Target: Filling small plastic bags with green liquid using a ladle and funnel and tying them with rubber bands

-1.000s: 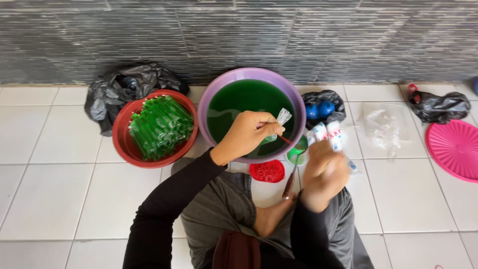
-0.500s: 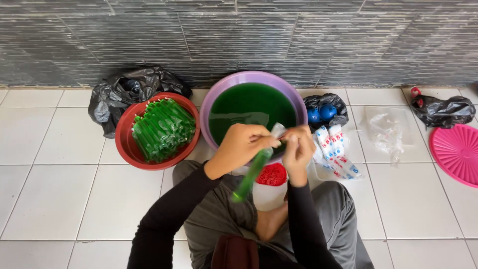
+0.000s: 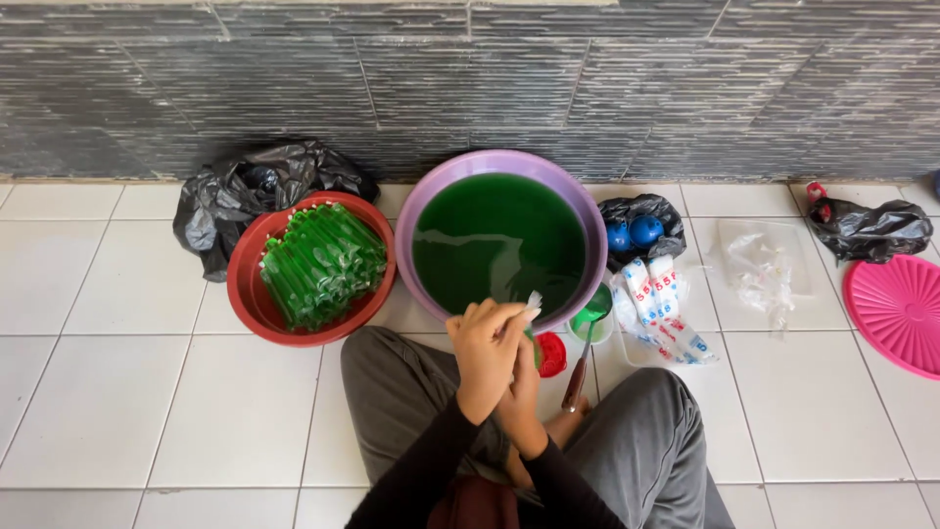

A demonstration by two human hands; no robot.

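Person sat cross-legged on white tiled floor (image 3: 117, 392), both hands together in front of the lap. Left hand (image 3: 487, 355) was closed, gripping the clear top of a thin plastic tube bag (image 3: 533, 302) that poked out above its fingers, just at the near rim of the purple basin (image 3: 446, 186) of green liquid. Right hand (image 3: 523, 390) lay beneath and against the left, curled; what it gripped could not be told. Red bowl (image 3: 245, 294) of filled green tubes stood left of the basin, touching it. Small red funnel (image 3: 553, 355) sat just right of the hands. Pink lid (image 3: 896, 309) lay at far right.
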